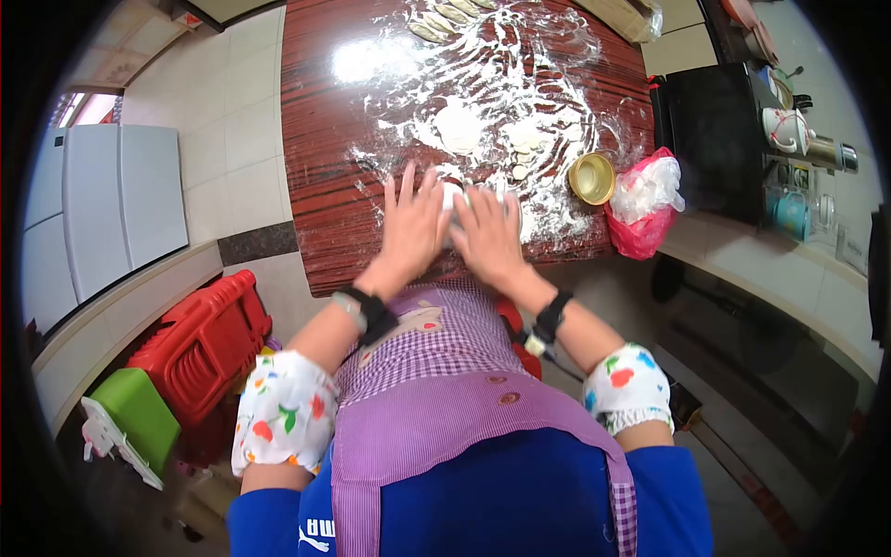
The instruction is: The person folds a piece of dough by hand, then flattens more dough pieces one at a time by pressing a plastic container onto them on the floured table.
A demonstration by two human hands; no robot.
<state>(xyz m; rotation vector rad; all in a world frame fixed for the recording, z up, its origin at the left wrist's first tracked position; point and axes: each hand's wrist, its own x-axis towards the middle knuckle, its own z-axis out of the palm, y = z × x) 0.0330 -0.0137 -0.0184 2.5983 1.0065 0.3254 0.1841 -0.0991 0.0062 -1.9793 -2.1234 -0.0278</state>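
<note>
Both palms are face down, side by side, near the front edge of the flour-dusted table (pixel 325 176). My left hand (pixel 411 221) has its fingers stretched forward and spread. Beside it, my right hand (pixel 489 232) also lies with fingers extended, slightly blurred. Something white, which looks like dough (pixel 449 199), shows between them; most of it is hidden under the hands, so I cannot tell its full shape. Just beyond the fingertips lies a flat round dough wrapper (pixel 458 126). Small dough pieces (pixel 526 139) sit to its right, in loose flour.
A gold-coloured round tin (pixel 591 178) stands at the table's right side, next to a pink plastic bag (pixel 639 223). Several shaped dumplings (pixel 447 20) lie at the far edge. Red plastic chairs (pixel 209 339) and a green stool (pixel 135 418) are at the lower left.
</note>
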